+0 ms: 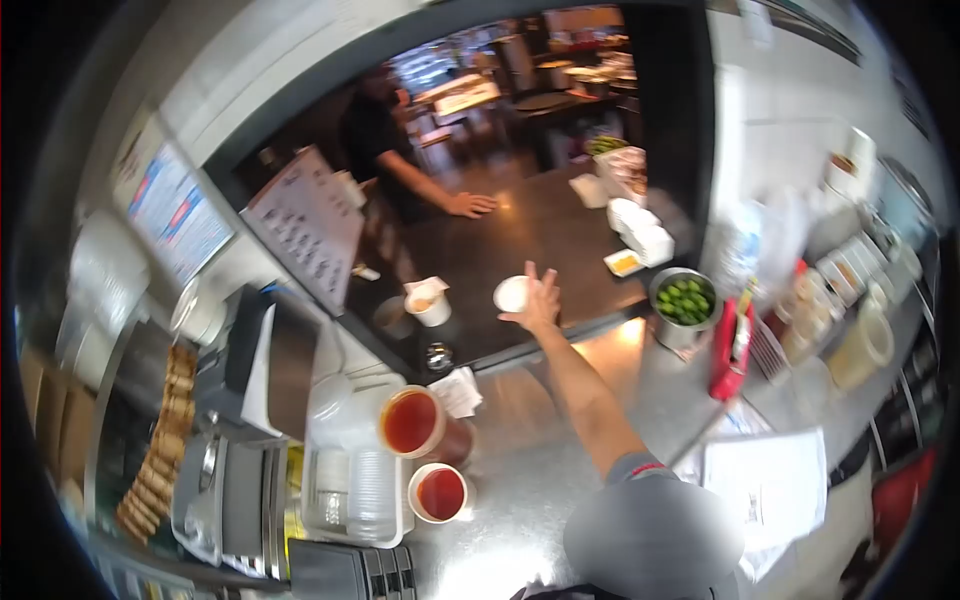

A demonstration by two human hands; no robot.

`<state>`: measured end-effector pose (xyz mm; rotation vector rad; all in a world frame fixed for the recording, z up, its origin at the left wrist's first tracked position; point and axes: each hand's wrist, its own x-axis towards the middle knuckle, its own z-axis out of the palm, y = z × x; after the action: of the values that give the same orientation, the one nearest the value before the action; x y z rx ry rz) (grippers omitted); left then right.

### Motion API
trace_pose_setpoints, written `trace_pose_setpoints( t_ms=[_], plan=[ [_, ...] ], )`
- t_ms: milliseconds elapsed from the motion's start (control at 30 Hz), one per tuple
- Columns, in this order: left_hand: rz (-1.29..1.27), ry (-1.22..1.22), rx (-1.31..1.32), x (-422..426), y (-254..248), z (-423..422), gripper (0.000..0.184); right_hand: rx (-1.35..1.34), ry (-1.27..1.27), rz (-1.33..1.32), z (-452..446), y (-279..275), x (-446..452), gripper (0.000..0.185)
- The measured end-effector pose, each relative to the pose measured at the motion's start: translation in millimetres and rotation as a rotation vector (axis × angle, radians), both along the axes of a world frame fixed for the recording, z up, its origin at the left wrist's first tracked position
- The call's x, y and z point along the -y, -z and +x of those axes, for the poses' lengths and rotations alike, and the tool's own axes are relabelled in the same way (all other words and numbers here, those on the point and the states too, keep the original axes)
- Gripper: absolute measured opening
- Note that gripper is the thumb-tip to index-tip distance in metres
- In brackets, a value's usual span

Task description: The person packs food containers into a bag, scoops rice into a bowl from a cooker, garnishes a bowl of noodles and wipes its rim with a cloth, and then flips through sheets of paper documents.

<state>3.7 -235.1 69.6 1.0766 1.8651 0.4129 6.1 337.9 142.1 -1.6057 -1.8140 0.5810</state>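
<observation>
My right hand (pixel 541 300) reaches out over the dark counter of the serving opening. It holds a small white cup (pixel 511 294), with the thumb at the near side and the fingers at the right side. The lower part of the cup is hard to make out. To the left on the same counter stands another white cup (pixel 428 306) with something light brown at its top. My left hand is not in view.
Two containers of red liquid (pixel 411 421) (pixel 441 493) stand at the lower left, beside a lid tray (pixel 396 537). A metal pot (pixel 684 338) of green pieces and a red bottle (pixel 730 360) are right. Beyond the counter, a person's hand (pixel 470 205) rests on it.
</observation>
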Motion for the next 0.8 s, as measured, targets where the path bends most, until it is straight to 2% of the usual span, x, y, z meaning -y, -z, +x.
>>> trace_pose_setpoints(
  t_ms=[67, 133, 200, 267, 300, 333, 400, 433, 500, 600, 700, 733, 800],
  plan=[
    [0.04, 0.118, -0.009, -9, -1, -11, 0.052, -0.078, 0.016, 0.123, 13, 3, 17, 0.129],
    [0.078, 0.249, -0.011, -16, -2, -20, 0.05, -0.292, -0.039, 0.218, 41, 12, 49, 0.126],
    [0.147, 0.385, -0.024, -31, -4, -26, 0.048, -0.614, -0.243, 0.214, 100, 15, 107, 0.114],
    [0.217, 0.504, -0.032, -46, -9, -23, 0.047, -0.62, -0.263, 0.263, 180, 10, 186, 0.094],
    [0.217, 0.549, -0.032, -51, -14, -18, 0.047, -0.397, -0.069, 0.423, 221, 38, 210, 0.08],
    [0.295, 0.571, -0.023, -63, -25, -3, 0.044, -0.43, 0.015, 0.339, 270, 18, 258, 0.067],
    [0.384, 0.653, -0.001, -90, -42, 23, 0.041, -0.38, 0.301, 0.426, 370, 74, 296, 0.046],
    [0.379, 0.723, 0.012, -102, -41, 31, 0.041, -0.329, 0.471, 0.335, 412, 63, 335, 0.038],
    [0.449, 0.7, 0.398, -130, -22, 57, 0.04, -0.239, 0.695, 0.281, 482, 57, 393, 0.028],
    [0.156, 0.502, 0.714, -159, -46, 125, 0.043, -0.225, 0.876, 0.315, 558, 66, 443, 0.027],
    [0.005, 0.491, 0.809, -179, -30, 174, 0.049, -0.305, 0.958, 0.21, 577, 54, 462, 0.025],
    [0.019, 0.49, 0.813, -183, -9, 187, 0.049, -0.234, 0.912, 0.215, 590, 68, 461, 0.026],
    [0.018, 0.508, 0.613, -197, 29, 203, 0.055, -0.102, 0.87, 0.199, 612, 99, 440, 0.03]
  ],
)
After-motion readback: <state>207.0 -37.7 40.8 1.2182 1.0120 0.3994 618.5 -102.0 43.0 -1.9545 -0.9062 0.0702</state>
